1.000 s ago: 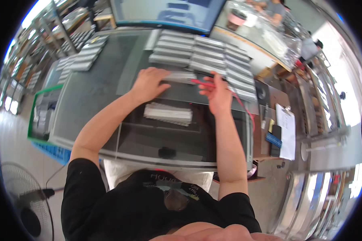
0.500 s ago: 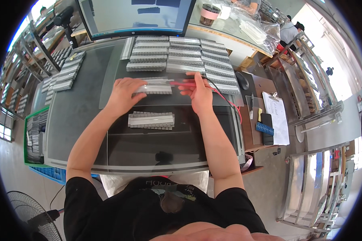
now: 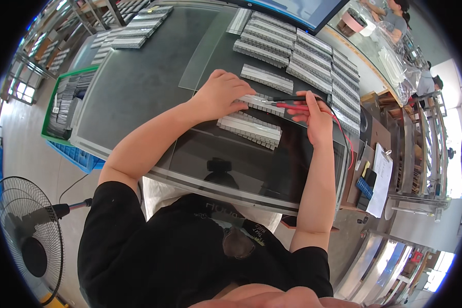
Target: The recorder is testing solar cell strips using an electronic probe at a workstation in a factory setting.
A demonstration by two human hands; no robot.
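My left hand (image 3: 223,96) has its fingers and thumb closed around the left end of a flat grey segmented strip (image 3: 270,106) with a pale band along it. In my right hand (image 3: 313,115) are a red test probe (image 3: 294,107) and a black test probe (image 3: 287,98), side by side. Their tips point left over the strip; whether they touch it I cannot tell. Just behind lies another single strip (image 3: 267,78). Nearer to me, a small pile of similar strips (image 3: 250,129) rests on the dark glass top.
Rows of stacked strips (image 3: 313,61) stand at the back right, below a monitor (image 3: 297,10). More strips (image 3: 141,30) lie at the far left. A green crate (image 3: 49,120) is left of the table, a fan (image 3: 33,246) at lower left, a clipboard (image 3: 381,179) at right.
The whole view has turned, so the table sits tilted. The strip behind now lies apart from the one in my left hand. Both probes now show over the held strip.
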